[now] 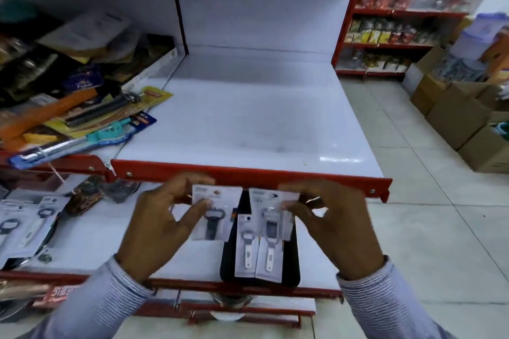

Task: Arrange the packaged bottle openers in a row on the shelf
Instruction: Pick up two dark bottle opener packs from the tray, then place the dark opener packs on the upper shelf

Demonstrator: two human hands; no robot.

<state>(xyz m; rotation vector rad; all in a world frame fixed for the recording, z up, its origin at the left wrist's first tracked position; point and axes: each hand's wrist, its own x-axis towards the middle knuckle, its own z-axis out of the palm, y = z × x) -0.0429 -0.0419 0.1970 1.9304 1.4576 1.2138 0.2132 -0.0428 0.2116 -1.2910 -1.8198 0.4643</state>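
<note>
My left hand (162,217) pinches a carded bottle opener with a black handle (213,215) by its upper left corner. My right hand (330,217) grips a second carded opener with a grey handle (271,217) by its right edge. Both packs hang just below the red front lip of the white shelf (248,118). Beneath them two more white-handled opener packs (259,253) lie side by side on a dark tray (292,256) on the lower shelf. Further opener packs (24,226) lie at the lower left.
A heap of packaged kitchen tools (71,107) covers the neighbouring shelf on the left and spills toward the white shelf. Cardboard boxes (462,118) stand on the tiled floor at the right. Stocked red shelving (391,30) lines the far right wall.
</note>
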